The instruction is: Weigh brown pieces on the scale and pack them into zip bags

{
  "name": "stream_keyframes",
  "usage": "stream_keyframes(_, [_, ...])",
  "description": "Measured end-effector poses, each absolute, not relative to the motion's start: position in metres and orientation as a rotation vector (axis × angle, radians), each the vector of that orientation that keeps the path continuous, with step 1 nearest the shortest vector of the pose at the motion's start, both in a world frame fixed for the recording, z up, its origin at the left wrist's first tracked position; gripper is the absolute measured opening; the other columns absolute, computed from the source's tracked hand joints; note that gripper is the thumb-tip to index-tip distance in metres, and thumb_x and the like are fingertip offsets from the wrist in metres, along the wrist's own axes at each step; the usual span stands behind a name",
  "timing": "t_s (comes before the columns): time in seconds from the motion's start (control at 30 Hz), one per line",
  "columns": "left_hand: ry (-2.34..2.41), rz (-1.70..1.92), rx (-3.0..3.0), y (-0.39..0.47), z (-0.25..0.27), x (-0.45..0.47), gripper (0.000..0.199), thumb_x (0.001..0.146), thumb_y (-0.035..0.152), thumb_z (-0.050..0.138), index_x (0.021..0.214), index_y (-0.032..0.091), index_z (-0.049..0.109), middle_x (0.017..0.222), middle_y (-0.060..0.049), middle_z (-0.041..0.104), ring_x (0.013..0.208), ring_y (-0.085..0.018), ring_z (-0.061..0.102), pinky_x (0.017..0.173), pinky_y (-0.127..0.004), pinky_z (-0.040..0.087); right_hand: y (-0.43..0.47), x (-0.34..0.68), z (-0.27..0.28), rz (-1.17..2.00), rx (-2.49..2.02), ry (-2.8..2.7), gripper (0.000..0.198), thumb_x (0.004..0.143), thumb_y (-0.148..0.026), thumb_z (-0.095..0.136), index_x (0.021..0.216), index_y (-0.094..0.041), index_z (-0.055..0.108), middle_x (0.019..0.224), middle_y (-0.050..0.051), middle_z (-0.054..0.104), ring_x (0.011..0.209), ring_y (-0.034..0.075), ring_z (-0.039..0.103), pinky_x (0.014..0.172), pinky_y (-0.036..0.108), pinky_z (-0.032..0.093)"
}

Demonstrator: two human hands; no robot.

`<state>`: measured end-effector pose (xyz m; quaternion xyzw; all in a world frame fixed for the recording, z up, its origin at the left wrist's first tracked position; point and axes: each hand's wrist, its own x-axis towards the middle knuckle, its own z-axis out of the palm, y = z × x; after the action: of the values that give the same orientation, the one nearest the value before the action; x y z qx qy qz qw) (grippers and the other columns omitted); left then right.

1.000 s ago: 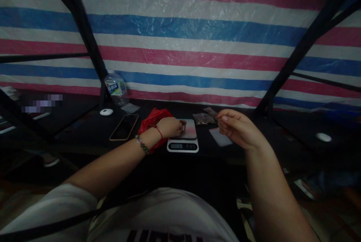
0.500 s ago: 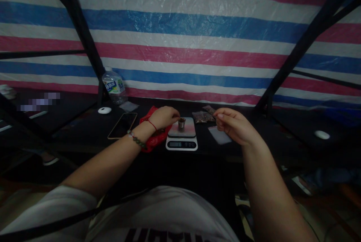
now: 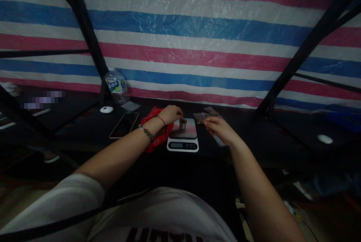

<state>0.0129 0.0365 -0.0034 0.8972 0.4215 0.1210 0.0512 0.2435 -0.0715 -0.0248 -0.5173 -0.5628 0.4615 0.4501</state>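
Hands (image 3: 170, 114) near scale (image 3: 183, 146), bottle (image 3: 117, 85) behind phone (image 3: 124, 125)

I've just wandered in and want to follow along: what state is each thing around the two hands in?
Cup: upright on the scale, brown bits inside
Scale: bearing the cup; display unreadable
Red bag: open, brown bits inside
Small bags: lying down, bits inside; sealed or not, unclear
Phone: flat, screen dark
Bottle: standing
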Motion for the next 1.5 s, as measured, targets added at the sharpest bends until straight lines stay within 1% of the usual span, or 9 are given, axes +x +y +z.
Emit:
stream_keyframes(0.3, [0.959, 0.325, 2.862, 0.045, 0.005, 0.023, 0.022, 0.084, 0.021, 0.051, 0.093, 0.017, 0.071, 0.097, -0.003, 0.071, 0.088, -0.015, 0.063, 0.077, -0.022, 0.043, -0.072, 0.245, -0.024, 1.129, -1.299, -1.394, 0.03, 0.07, -0.043, 0.069, 0.085, -0.017, 0.063, 0.068, -0.002, 0.053, 0.054, 0.008, 0.046, 0.051, 0.021, 0.036])
stream_keyframes(0.6, [0.867, 0.146, 2.886, 0.047, 0.0, 0.028, 0.024, 0.082, 0.017, 0.049, 0.088, 0.018, 0.072, 0.09, -0.003, 0.072, 0.082, -0.013, 0.062, 0.073, -0.02, 0.043, -0.072, 0.248, -0.025, 1.148, -1.242, -1.377, 0.032, 0.069, -0.043, 0.069, 0.086, -0.017, 0.062, 0.064, -0.003, 0.051, 0.051, 0.008, 0.044, 0.048, 0.022, 0.033])
stream_keyframes(0.8, [0.854, 0.175, 2.888, 0.051, -0.004, 0.025, 0.03, 0.082, 0.015, 0.046, 0.098, 0.019, 0.071, 0.101, -0.005, 0.071, 0.091, -0.015, 0.062, 0.08, -0.022, 0.043, -0.072, 0.249, -0.025, 1.153, -1.234, -1.375, 0.031, 0.069, -0.044, 0.069, 0.085, -0.018, 0.062, 0.065, -0.003, 0.052, 0.051, 0.008, 0.043, 0.048, 0.023, 0.033])
stream_keyframes(0.97, [0.833, 0.156, 2.868, 0.05, -0.006, 0.023, 0.042, 0.073, 0.0, 0.041, 0.096, 0.018, 0.071, 0.102, -0.004, 0.071, 0.094, -0.014, 0.062, 0.083, -0.021, 0.043, -0.071, 0.25, -0.027, 1.156, -1.231, -1.369, 0.03, 0.069, -0.042, 0.069, 0.084, -0.017, 0.062, 0.065, -0.003, 0.051, 0.051, 0.008, 0.044, 0.048, 0.022, 0.032])
stream_keyframes(1.17, [0.857, 0.3, 2.851, 0.051, 0.001, 0.013, 0.047, 0.074, 0.001, 0.038, 0.106, 0.019, 0.068, 0.112, -0.004, 0.067, 0.103, -0.013, 0.059, 0.092, -0.023, 0.042, -0.07, 0.254, -0.027, 1.139, -1.229, -1.377, 0.03, 0.07, -0.042, 0.067, 0.085, -0.017, 0.061, 0.064, -0.003, 0.051, 0.05, 0.007, 0.043, 0.048, 0.023, 0.031])
stream_keyframes(1.27, [0.999, 0.402, 2.811, 0.044, 0.011, -0.007, 0.049, 0.073, 0.001, 0.037, 0.107, 0.018, 0.068, 0.113, -0.002, 0.067, 0.103, -0.013, 0.059, 0.093, -0.023, 0.043, -0.068, 0.264, -0.028, 1.047, -1.299, -1.408, 0.029, 0.071, -0.042, 0.065, 0.084, -0.017, 0.062, 0.063, -0.002, 0.052, 0.049, 0.008, 0.043, 0.048, 0.024, 0.032])
stream_keyframes(1.33, [1.106, 0.4, 2.762, 0.036, 0.017, -0.025, 0.045, 0.071, 0.003, 0.038, 0.1, 0.017, 0.069, 0.105, -0.003, 0.07, 0.096, -0.014, 0.061, 0.088, -0.023, 0.045, -0.064, 0.275, -0.03, 0.894, -1.406, -1.467, 0.027, 0.072, -0.042, 0.063, 0.083, -0.016, 0.063, 0.065, 0.0, 0.057, 0.052, 0.01, 0.046, 0.051, 0.025, 0.034])
stream_keyframes(1.43, [1.247, 0.256, 2.682, 0.02, 0.021, -0.051, 0.036, 0.072, 0.008, 0.042, 0.091, 0.018, 0.071, 0.095, -0.002, 0.072, 0.085, -0.015, 0.063, 0.078, -0.022, 0.047, -0.057, 0.294, -0.04, 0.562, -1.662, -1.554, 0.023, 0.071, -0.036, 0.064, 0.082, -0.017, 0.066, 0.076, 0.006, 0.065, 0.065, 0.017, 0.056, 0.061, 0.029, 0.039])
stream_keyframes(1.5, [1.365, 0.066, 2.626, 0.01, 0.019, -0.064, 0.034, 0.074, 0.011, 0.044, 0.092, 0.019, 0.072, 0.09, -0.003, 0.072, 0.077, -0.015, 0.063, 0.072, -0.022, 0.047, -0.052, 0.303, -0.049, 0.413, -1.832, -1.576, 0.021, 0.067, -0.033, 0.069, 0.08, -0.017, 0.067, 0.079, 0.008, 0.066, 0.073, 0.021, 0.059, 0.066, 0.032, 0.039])
